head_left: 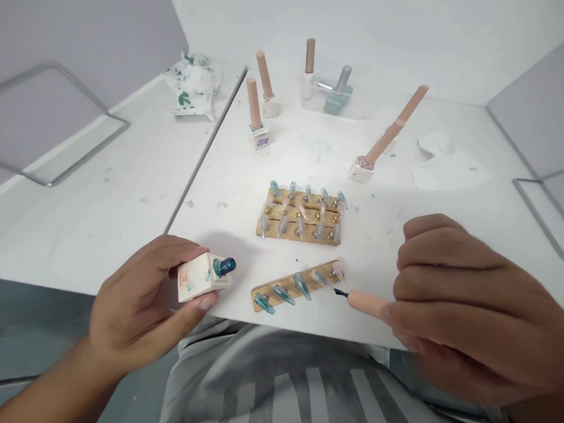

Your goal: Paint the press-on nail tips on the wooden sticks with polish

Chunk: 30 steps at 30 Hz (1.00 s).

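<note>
My left hand (pixel 138 305) grips an open white polish bottle (pixel 199 278), tilted to the right, its neck coated in dark glittery teal. In my right hand (pixel 474 307) is a peach-handled brush (pixel 366 304), pointing left. Its dark teal tip is close to the right end of a small wooden strip (pixel 278 303); whether it touches a nail is unclear. Several nail tips stand on that strip: the three toward the left are teal (pixel 302 286), the ones at the right paler. Behind it, a wooden rack (pixel 300 230) holds rows of teal, pinkish and grey nail tips.
Peach-capped bottles stand at the back left (pixel 258 137) and right (pixel 362 170). A clear container (pixel 333 104) holds more bottles. Stained crumpled wipes (pixel 194 86) lie far left, white tissue (pixel 445 162) right. Metal handles flank the table, whose front edge is near my lap.
</note>
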### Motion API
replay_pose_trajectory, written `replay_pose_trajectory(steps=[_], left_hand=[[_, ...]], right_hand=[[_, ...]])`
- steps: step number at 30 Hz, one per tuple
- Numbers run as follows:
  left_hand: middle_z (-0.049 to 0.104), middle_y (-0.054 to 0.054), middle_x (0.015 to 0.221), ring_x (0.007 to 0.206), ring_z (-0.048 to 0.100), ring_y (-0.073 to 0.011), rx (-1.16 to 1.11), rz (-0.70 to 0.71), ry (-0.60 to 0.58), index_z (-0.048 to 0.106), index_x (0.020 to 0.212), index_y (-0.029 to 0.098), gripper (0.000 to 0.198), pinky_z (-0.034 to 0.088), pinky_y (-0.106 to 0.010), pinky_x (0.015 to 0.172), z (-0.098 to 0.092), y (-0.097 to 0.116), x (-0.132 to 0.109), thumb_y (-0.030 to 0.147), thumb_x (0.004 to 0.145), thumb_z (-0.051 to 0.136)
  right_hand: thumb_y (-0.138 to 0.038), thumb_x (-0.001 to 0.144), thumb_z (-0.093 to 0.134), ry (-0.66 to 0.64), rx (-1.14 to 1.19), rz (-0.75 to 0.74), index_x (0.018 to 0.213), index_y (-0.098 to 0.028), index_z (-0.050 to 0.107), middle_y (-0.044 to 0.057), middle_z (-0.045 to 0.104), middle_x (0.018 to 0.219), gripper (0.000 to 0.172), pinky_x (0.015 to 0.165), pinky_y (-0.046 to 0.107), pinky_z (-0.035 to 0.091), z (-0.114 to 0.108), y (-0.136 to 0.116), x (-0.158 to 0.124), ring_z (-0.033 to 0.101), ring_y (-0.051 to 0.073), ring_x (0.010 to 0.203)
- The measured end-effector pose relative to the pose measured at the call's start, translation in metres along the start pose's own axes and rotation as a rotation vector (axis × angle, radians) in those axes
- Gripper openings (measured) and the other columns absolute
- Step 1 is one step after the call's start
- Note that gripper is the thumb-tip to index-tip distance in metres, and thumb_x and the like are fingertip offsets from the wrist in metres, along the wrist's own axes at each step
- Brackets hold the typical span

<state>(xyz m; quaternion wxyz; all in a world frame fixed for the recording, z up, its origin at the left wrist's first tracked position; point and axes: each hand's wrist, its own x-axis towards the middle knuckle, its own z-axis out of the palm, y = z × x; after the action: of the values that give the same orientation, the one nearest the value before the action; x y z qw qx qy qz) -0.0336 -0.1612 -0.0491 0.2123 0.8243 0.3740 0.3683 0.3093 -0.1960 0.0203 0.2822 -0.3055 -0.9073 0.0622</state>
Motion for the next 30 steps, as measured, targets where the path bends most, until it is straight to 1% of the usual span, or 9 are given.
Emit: replay_pose_trajectory(steps=[2, 6, 9, 11, 13, 18, 21, 26, 30], left_hand=[[0.063, -0.009, 0.099, 0.086, 0.062, -0.0230, 0.002, -0.002, 0.006, 0.057, 0.121, 0.022, 0.047, 0.052, -0.036, 0.069, 0.000, 0.000, 0.000, 0.009, 0.077, 0.066], [0.063, -0.008, 0.099, 0.085, 0.062, -0.0227, 0.004, -0.002, 0.011, 0.057, 0.121, 0.023, 0.047, 0.052, -0.037, 0.070, 0.002, 0.000, 0.001, 0.009, 0.077, 0.066], [0.062, -0.007, 0.099, 0.085, 0.062, -0.0223, -0.001, 0.001, 0.014, 0.057, 0.122, 0.024, 0.049, 0.052, -0.036, 0.070, 0.002, 0.000, 0.000, 0.008, 0.076, 0.066], [0.063, -0.008, 0.100, 0.085, 0.062, -0.0224, -0.005, -0.006, 0.012, 0.057, 0.122, 0.023, 0.050, 0.052, -0.036, 0.071, 0.002, -0.001, 0.000, 0.008, 0.076, 0.067], [0.063, -0.008, 0.100, 0.086, 0.062, -0.0224, -0.004, -0.010, 0.006, 0.057, 0.122, 0.023, 0.050, 0.052, -0.036, 0.071, 0.002, -0.002, -0.001, 0.007, 0.076, 0.067], [0.063, -0.008, 0.099, 0.085, 0.061, -0.0225, -0.006, 0.002, 0.006, 0.057, 0.122, 0.023, 0.049, 0.052, -0.035, 0.069, 0.001, -0.002, -0.001, 0.008, 0.076, 0.067], [0.063, -0.008, 0.099, 0.085, 0.061, -0.0227, 0.001, -0.010, 0.002, 0.057, 0.122, 0.023, 0.048, 0.051, -0.036, 0.069, 0.000, -0.002, -0.001, 0.009, 0.077, 0.067], [0.063, -0.008, 0.099, 0.085, 0.062, -0.0220, 0.008, 0.012, 0.008, 0.057, 0.121, 0.023, 0.047, 0.051, -0.036, 0.070, 0.001, 0.000, 0.000, 0.008, 0.077, 0.066], [0.062, -0.008, 0.099, 0.085, 0.062, -0.0224, 0.006, 0.010, 0.006, 0.057, 0.121, 0.023, 0.048, 0.051, -0.036, 0.069, 0.001, 0.000, 0.002, 0.008, 0.077, 0.066]], right_hand=[[-0.006, 0.077, 0.059, 0.032, -0.023, -0.003, 0.078, -0.017, 0.059, 0.002, 0.055, 0.063, 0.011, 0.070, 0.041, 0.045, 0.001, 0.000, 0.002, 0.045, 0.019, 0.072], [-0.005, 0.077, 0.058, 0.091, -0.053, -0.067, 0.081, -0.016, 0.061, 0.004, 0.057, 0.064, 0.012, 0.069, 0.040, 0.044, 0.005, 0.005, 0.007, 0.048, 0.020, 0.075], [-0.005, 0.077, 0.057, 0.039, -0.024, -0.112, 0.081, -0.015, 0.061, 0.005, 0.058, 0.066, 0.011, 0.068, 0.039, 0.042, 0.008, 0.009, 0.006, 0.048, 0.020, 0.074], [-0.005, 0.077, 0.057, 0.003, 0.001, -0.116, 0.077, -0.016, 0.060, 0.005, 0.058, 0.066, 0.011, 0.069, 0.040, 0.042, 0.007, 0.010, 0.005, 0.048, 0.020, 0.073], [-0.005, 0.077, 0.055, -0.004, 0.020, -0.102, 0.074, -0.016, 0.058, 0.005, 0.057, 0.065, 0.012, 0.069, 0.040, 0.042, 0.005, 0.009, 0.004, 0.047, 0.020, 0.073], [-0.006, 0.079, 0.052, 0.060, -0.022, -0.043, 0.079, -0.017, 0.060, 0.003, 0.055, 0.062, 0.014, 0.070, 0.040, 0.044, 0.002, 0.005, 0.006, 0.047, 0.020, 0.074], [-0.007, 0.082, 0.054, 0.108, -0.061, -0.059, 0.080, -0.018, 0.060, 0.003, 0.056, 0.063, 0.012, 0.070, 0.039, 0.043, 0.007, 0.006, 0.007, 0.048, 0.020, 0.076], [-0.005, 0.080, 0.053, 0.010, 0.018, -0.090, 0.077, -0.016, 0.059, 0.004, 0.055, 0.067, 0.012, 0.070, 0.039, 0.042, 0.009, 0.008, 0.005, 0.048, 0.020, 0.076], [-0.005, 0.079, 0.055, 0.008, 0.013, -0.047, 0.076, -0.017, 0.058, 0.003, 0.053, 0.064, 0.013, 0.068, 0.039, 0.042, 0.000, 0.006, 0.004, 0.047, 0.019, 0.072]])
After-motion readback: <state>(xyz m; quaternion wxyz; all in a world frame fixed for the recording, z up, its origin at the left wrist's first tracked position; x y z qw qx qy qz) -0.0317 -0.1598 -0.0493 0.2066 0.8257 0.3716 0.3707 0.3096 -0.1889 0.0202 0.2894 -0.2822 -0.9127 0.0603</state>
